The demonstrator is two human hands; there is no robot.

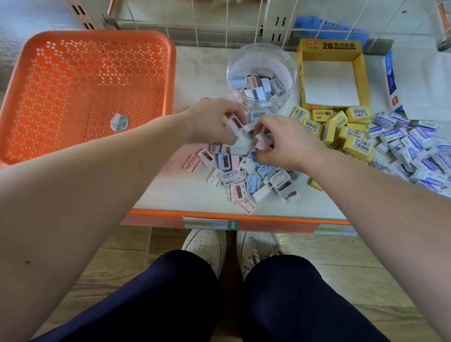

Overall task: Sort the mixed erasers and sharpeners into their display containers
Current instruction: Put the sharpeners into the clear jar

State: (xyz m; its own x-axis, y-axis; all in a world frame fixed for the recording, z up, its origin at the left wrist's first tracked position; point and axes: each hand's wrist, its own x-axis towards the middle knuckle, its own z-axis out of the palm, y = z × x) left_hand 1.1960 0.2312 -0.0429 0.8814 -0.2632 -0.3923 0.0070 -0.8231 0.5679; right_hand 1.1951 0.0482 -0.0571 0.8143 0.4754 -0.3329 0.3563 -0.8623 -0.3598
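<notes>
Both hands are in over the middle of the shelf (185,191), close together, fingertips almost meeting above the heap of sharpeners (244,174). The left hand (214,119) curls round a pink sharpener (233,121); the right hand (288,142) pinches a white-and-pink sharpener (261,142) between thumb and fingers. Whether either palm hides more pieces, I cannot tell.

Just beyond the knuckles stands the clear jar (231,68), mouth open, with sharpeners already lying on its bottom. The heap spreads from under the hands toward the orange front edge (269,222), and its nearest pink piece lies close to that edge with only a thin bare strip of shelf before it.

To the left there is room: a bare band of shelf runs between the heap and the right rim of the orange basket (82,95). To the right it is tight. The yellow erasers (343,127) crowd up near the right wrist, and the blue-and-white erasers (417,148) pile against them and out toward the shelf's right side. Behind the yellow ones the yellow box (337,46) stands open, and a white box (427,84) lies open further right. A wire grid (229,8) closes off the back, directly behind the jar and boxes.
</notes>
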